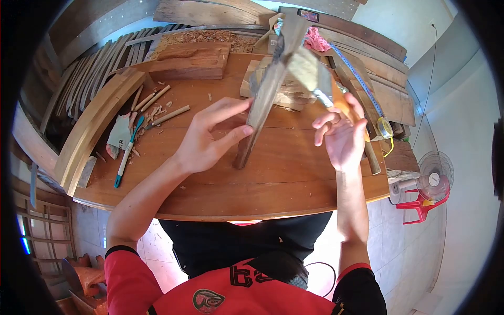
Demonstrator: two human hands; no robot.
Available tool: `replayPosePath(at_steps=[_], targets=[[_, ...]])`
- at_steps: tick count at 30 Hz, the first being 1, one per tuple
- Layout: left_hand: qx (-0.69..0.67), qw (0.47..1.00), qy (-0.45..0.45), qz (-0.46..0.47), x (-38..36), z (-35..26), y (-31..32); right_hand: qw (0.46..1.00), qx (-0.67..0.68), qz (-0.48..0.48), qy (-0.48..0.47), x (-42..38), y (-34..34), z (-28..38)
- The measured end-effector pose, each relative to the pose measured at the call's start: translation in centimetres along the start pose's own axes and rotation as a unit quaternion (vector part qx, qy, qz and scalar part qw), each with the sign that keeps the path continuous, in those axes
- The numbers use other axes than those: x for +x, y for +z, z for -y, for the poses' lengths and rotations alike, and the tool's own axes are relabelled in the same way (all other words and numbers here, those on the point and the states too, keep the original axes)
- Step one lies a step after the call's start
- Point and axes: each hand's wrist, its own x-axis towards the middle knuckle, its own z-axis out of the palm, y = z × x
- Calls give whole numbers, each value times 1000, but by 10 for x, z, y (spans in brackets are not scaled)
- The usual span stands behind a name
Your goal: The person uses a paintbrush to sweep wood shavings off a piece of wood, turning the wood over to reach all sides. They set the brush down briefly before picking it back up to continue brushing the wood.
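My left hand (207,135) pinches a long, narrow piece of wood (269,89) between thumb and fingers. The wood stands tilted, its lower end close over the tabletop and its rough, dark edge facing left. In my right hand (342,137) is a paintbrush (338,100) with an orange handle, gripped loosely with the palm turned up. Its pale bristles, smeared by motion, overlap the upper part of the wood in this view. Behind both lies a rough, light wooden block (289,94), partly hidden.
A toothbrush (126,152), carving tools (170,115) and wood chips lie at left on the table (236,194), beside a curved beam (100,126). A carved block (186,60) sits at the back. A tape measure (385,127) extends along the right. A fan (434,179) stands beyond.
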Motion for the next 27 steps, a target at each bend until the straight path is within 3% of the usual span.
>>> replayPosePath(at_steps=[3, 9, 13, 18, 24, 27], targets=[[2, 999, -37, 9, -2, -14, 2, 997, 69, -22, -7, -2, 1, 3], [34, 999, -29, -25, 2, -12, -14, 997, -42, 62, 29, 1, 3, 2], [39, 998, -47, -25, 4, -7, -16, 985, -108, 54, 122, 0, 19, 3], [51, 997, -63, -12, 5, -10, -17, 994, -88, 13, 67, 1, 3, 2], [59, 996, -63, -13, 4, -8, -17, 989, -74, -125, 19, 6, 0, 11], [67, 995, -70, -7, 5, -10, -16, 989, -94, -107, 30, 6, 2, 10]])
